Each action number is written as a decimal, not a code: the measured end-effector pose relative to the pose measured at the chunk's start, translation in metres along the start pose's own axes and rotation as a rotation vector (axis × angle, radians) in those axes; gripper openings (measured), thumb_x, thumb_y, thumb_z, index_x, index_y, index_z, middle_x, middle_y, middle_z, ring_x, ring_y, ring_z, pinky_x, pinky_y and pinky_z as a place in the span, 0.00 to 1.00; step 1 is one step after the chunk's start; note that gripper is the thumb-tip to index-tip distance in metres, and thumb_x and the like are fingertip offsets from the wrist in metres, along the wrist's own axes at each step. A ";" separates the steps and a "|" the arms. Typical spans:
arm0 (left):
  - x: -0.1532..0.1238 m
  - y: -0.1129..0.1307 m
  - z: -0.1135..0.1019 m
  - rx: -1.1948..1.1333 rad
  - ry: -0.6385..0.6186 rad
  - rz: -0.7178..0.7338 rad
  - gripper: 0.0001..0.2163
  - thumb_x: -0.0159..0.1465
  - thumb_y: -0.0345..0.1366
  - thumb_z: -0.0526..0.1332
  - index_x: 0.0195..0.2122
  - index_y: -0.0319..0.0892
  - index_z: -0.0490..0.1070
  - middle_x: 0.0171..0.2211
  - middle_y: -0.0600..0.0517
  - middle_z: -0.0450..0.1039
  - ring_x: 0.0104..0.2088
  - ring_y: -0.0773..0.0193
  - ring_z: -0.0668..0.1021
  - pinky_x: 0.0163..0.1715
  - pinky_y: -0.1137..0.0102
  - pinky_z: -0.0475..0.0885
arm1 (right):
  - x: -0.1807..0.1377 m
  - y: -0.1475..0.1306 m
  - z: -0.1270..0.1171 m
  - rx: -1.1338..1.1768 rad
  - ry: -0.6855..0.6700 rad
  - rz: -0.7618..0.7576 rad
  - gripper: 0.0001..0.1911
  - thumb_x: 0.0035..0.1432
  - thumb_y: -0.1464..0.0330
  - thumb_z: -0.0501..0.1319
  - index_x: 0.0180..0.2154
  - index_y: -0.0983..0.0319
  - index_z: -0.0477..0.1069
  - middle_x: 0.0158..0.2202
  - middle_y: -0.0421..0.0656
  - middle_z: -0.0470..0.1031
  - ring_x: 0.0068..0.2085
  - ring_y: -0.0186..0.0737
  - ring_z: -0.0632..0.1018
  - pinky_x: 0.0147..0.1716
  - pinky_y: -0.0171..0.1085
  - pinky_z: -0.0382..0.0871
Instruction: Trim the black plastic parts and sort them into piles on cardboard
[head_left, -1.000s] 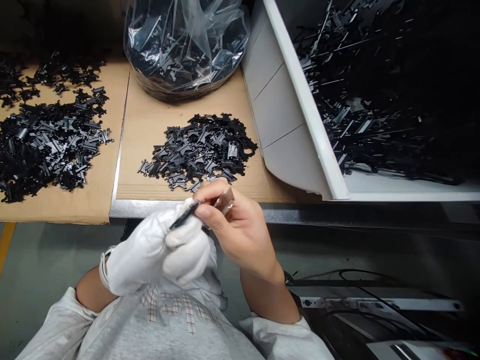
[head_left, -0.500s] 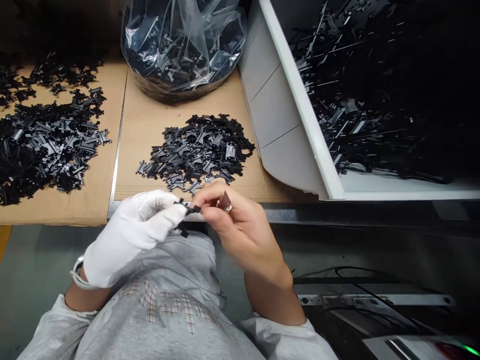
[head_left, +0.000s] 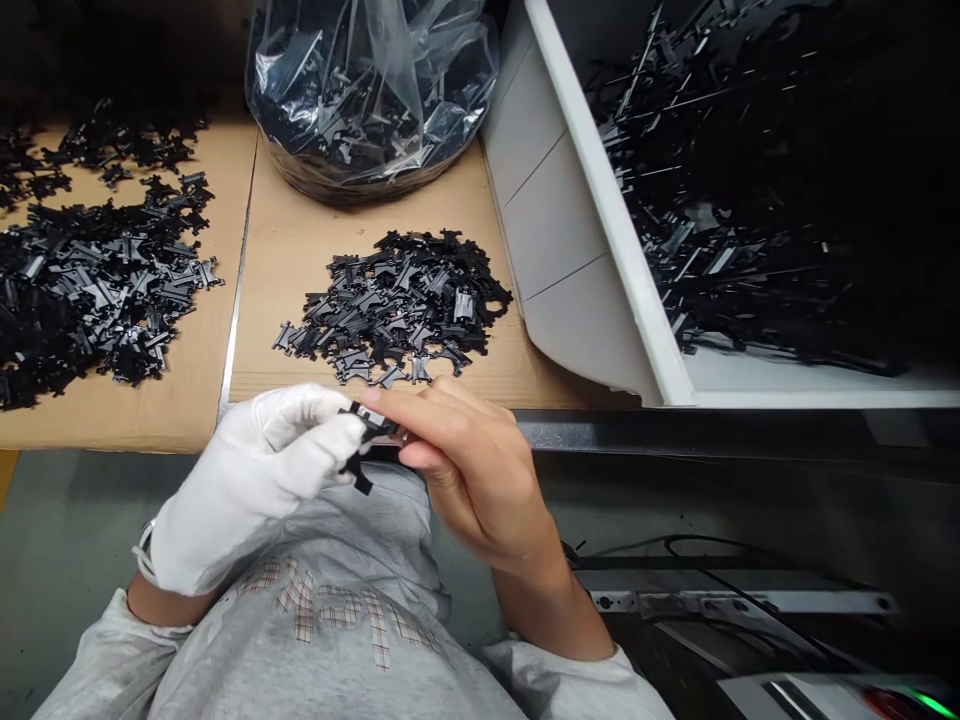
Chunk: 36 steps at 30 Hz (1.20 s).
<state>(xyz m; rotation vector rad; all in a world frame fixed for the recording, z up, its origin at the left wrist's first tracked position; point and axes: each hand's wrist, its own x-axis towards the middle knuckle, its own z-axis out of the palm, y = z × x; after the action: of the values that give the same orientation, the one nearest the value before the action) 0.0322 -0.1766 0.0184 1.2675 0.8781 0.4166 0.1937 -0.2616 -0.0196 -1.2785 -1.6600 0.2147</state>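
My left hand, in a white glove, pinches a small black plastic part with forked ends between thumb and fingers. My bare right hand meets it from the right, its index fingertip on the part's upper edge. The right thumb sits just below, fingers curled. A small shiny bit shows between that thumb and index finger, mostly hidden, so its kind cannot be made out. Beyond both hands, a pile of similar black plastic parts lies on the cardboard-covered table.
A larger pile of black parts spreads at the left. Behind the middle pile stands a clear plastic bag full of parts. At the right, a white-walled bin holds long black pieces. A metal table edge runs before me.
My right index finger has stretched forward onto the black part. The small brown and silvery piece seen in my right hand is now mostly hidden. The black part has tilted slightly.
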 end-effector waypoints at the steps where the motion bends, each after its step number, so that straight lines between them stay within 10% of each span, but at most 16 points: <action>1: -0.002 0.001 -0.001 0.014 -0.028 0.002 0.08 0.60 0.39 0.67 0.26 0.44 0.75 0.24 0.55 0.75 0.25 0.67 0.75 0.26 0.72 0.73 | 0.000 0.001 0.000 0.002 0.015 0.017 0.14 0.76 0.66 0.53 0.56 0.58 0.73 0.42 0.42 0.84 0.34 0.36 0.77 0.35 0.38 0.71; 6: 0.012 -0.005 -0.011 0.269 -0.096 0.116 0.12 0.65 0.41 0.63 0.26 0.44 0.71 0.25 0.56 0.72 0.26 0.67 0.73 0.28 0.71 0.70 | -0.005 0.011 -0.003 -0.014 0.205 0.244 0.15 0.75 0.63 0.54 0.56 0.54 0.75 0.44 0.42 0.82 0.36 0.37 0.79 0.37 0.38 0.74; 10: 0.061 -0.017 -0.008 0.843 0.067 0.350 0.09 0.69 0.37 0.60 0.33 0.42 0.76 0.35 0.50 0.77 0.40 0.58 0.77 0.45 0.63 0.69 | -0.015 0.017 -0.011 -0.038 0.318 0.397 0.16 0.74 0.60 0.55 0.55 0.56 0.77 0.34 0.41 0.78 0.32 0.37 0.76 0.34 0.38 0.70; 15: 0.102 -0.007 -0.001 1.391 0.233 0.287 0.12 0.70 0.43 0.62 0.39 0.41 0.79 0.40 0.41 0.78 0.44 0.48 0.78 0.39 0.59 0.66 | -0.016 0.019 -0.017 -0.078 0.396 0.480 0.17 0.72 0.56 0.57 0.49 0.59 0.78 0.26 0.39 0.69 0.28 0.39 0.70 0.31 0.40 0.64; 19: 0.078 0.001 -0.029 1.506 0.484 0.270 0.17 0.73 0.49 0.54 0.49 0.42 0.76 0.43 0.41 0.78 0.44 0.48 0.77 0.37 0.60 0.63 | -0.018 0.016 -0.021 -0.070 0.406 0.501 0.17 0.70 0.56 0.59 0.49 0.59 0.79 0.25 0.39 0.68 0.27 0.39 0.68 0.31 0.41 0.62; 26: 0.049 -0.013 -0.119 1.628 0.731 -0.260 0.22 0.70 0.49 0.55 0.51 0.35 0.74 0.48 0.30 0.76 0.48 0.35 0.76 0.41 0.54 0.64 | -0.018 0.022 -0.015 -0.038 0.363 0.491 0.17 0.71 0.56 0.58 0.48 0.59 0.78 0.24 0.37 0.68 0.26 0.37 0.69 0.29 0.39 0.62; 31: 0.055 -0.014 -0.130 1.634 0.671 -0.244 0.20 0.70 0.48 0.52 0.44 0.39 0.78 0.44 0.34 0.78 0.46 0.37 0.76 0.40 0.53 0.65 | -0.018 0.019 -0.011 -0.039 0.307 0.485 0.17 0.72 0.57 0.57 0.48 0.59 0.79 0.25 0.38 0.69 0.26 0.37 0.69 0.27 0.38 0.61; 36: 0.042 0.000 -0.130 1.501 0.900 -0.070 0.20 0.72 0.48 0.50 0.46 0.45 0.81 0.47 0.39 0.77 0.49 0.39 0.76 0.42 0.51 0.67 | -0.020 0.015 -0.014 0.003 0.326 0.510 0.18 0.73 0.56 0.56 0.47 0.60 0.78 0.23 0.37 0.66 0.25 0.34 0.68 0.25 0.35 0.61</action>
<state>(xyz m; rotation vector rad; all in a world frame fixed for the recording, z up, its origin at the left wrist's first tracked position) -0.0403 -0.0628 -0.0014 2.4374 2.2083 0.2094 0.2133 -0.2770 -0.0340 -1.6237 -1.0403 0.2944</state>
